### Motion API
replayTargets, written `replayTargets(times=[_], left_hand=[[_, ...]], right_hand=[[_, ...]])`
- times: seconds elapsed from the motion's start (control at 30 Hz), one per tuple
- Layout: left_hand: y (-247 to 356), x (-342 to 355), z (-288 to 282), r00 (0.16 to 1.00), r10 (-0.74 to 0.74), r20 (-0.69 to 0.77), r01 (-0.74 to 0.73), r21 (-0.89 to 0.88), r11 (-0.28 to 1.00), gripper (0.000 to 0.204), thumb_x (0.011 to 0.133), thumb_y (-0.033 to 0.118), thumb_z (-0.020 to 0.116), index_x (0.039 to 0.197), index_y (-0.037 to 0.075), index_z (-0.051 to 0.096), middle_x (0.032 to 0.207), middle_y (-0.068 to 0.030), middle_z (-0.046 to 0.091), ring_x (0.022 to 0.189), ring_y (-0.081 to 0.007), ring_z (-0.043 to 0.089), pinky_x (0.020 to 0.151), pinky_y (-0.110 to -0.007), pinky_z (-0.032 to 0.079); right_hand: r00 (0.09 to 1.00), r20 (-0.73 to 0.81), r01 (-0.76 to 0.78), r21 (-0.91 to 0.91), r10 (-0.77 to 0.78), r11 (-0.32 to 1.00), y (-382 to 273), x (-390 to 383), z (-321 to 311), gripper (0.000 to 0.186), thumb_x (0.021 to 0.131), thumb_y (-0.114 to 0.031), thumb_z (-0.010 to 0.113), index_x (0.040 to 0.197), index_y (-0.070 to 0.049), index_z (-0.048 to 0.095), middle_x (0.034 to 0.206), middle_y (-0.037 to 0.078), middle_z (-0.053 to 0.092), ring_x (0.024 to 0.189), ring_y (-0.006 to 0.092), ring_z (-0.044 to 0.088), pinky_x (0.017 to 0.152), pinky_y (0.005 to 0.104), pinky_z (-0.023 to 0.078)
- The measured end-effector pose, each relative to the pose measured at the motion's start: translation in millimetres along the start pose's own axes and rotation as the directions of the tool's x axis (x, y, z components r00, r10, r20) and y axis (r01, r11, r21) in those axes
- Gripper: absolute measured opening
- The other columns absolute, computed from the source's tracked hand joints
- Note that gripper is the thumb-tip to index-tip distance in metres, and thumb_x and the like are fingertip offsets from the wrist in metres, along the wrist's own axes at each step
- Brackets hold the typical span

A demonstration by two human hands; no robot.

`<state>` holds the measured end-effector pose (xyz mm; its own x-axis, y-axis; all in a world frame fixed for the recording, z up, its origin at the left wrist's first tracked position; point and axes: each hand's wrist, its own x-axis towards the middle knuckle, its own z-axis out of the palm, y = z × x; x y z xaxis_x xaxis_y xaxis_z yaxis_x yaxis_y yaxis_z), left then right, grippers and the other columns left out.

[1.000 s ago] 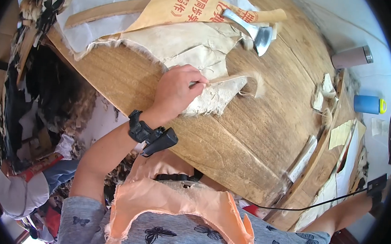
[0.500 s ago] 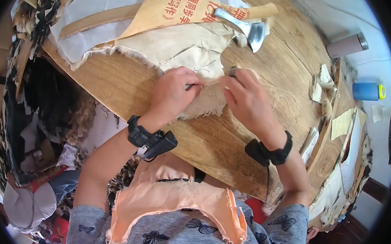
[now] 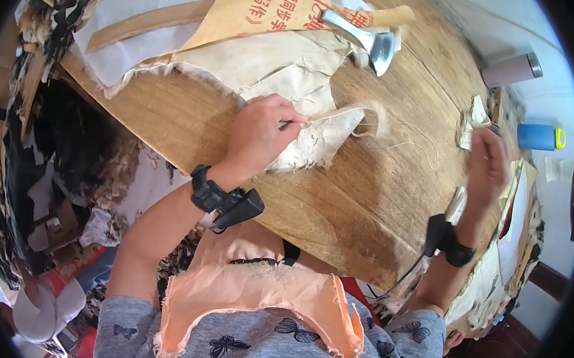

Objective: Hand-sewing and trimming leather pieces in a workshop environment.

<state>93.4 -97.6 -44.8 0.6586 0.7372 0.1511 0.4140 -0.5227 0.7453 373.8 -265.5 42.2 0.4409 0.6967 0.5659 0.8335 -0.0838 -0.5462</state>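
Note:
My left hand [image 3: 263,132] pinches the edge of a pale piece of fur hide [image 3: 323,140], its fleshy side up and a fringe of hair at its right tip. A small dark object shows between that thumb and finger; I cannot make out its kind. A larger pale hide [image 3: 268,64] lies against the pinched edge on the far side. My right hand [image 3: 491,163] is raised well to the right, fingers curled together, with a dark band or piece at a fingertip. What it holds is too small to tell. A loose pale thread [image 3: 426,143] curls on the table between the hide and this hand.
A wide metal blade [image 3: 380,52] with a handle rests on brown printed paper [image 3: 245,13] at the far side of the wooden table [image 3: 345,203]. A pink tumbler [image 3: 511,69] and a blue bottle [image 3: 537,136] stand by the wall. Hide scraps [image 3: 474,119] lie along the right edge.
My right hand has moved from beside the left hand far out to the right, uncovering the hide's right tip. The left hand keeps its pinch nearly in place.

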Motion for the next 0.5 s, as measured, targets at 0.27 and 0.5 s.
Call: replayTargets(times=[0.27,0.5], left_hand=[[0,-1,0,0.997,-0.076,0.002,0.076,-0.052,0.996,0.010,0.075,0.016,0.066,0.080,0.010,0.072,0.084,-0.0053,0.063,0.081,-0.0252,0.059,0.071,-0.035,0.047],[2,0,2,0.997,-0.069,0.018,0.070,-0.032,0.997,0.012,0.075,0.015,0.066,0.082,0.009,0.072,0.086,-0.0061,0.063,0.083,-0.0251,0.058,0.073,-0.035,0.047]], right_hand=[[0.964,-0.221,-0.200,-0.221,0.150,0.955,43,-13,-66,0.009,0.084,-0.007,0.065,0.088,0.000,0.065,0.080,0.004,0.062,0.069,0.0100,0.055,0.064,0.0230,0.044],[0.981,0.111,-0.089,-0.458,0.157,0.885,20,-20,-24,0.014,0.079,-0.012,0.069,0.087,-0.002,0.065,0.086,0.011,0.064,0.072,0.0189,0.063,0.063,0.0294,0.049]])
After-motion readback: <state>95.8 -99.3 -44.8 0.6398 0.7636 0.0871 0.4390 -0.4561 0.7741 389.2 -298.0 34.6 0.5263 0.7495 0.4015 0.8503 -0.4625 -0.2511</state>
